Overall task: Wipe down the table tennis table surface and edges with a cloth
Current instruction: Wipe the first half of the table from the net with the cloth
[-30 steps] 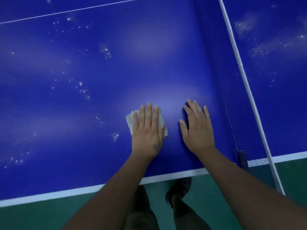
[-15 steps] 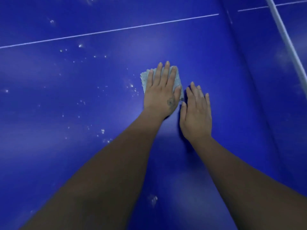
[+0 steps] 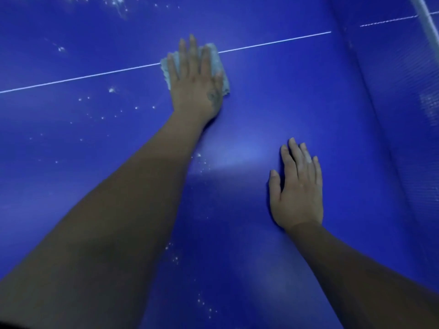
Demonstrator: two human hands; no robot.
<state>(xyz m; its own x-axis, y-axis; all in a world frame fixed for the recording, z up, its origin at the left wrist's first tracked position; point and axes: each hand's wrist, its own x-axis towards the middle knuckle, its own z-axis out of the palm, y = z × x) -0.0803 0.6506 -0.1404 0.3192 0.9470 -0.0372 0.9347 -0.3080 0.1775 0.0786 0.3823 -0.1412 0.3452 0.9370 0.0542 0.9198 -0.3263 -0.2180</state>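
Specks (image 3: 111, 89), perhaps water, dot table (image 3: 261, 103) beside cloth (image 3: 217, 65).

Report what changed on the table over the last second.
The left hand pushed the cloth away from the person, from beside the right hand up onto the white line. No grip changed: the left hand still presses flat on the cloth, the right hand still rests flat on the bare table. The white specks left of the arm remain.
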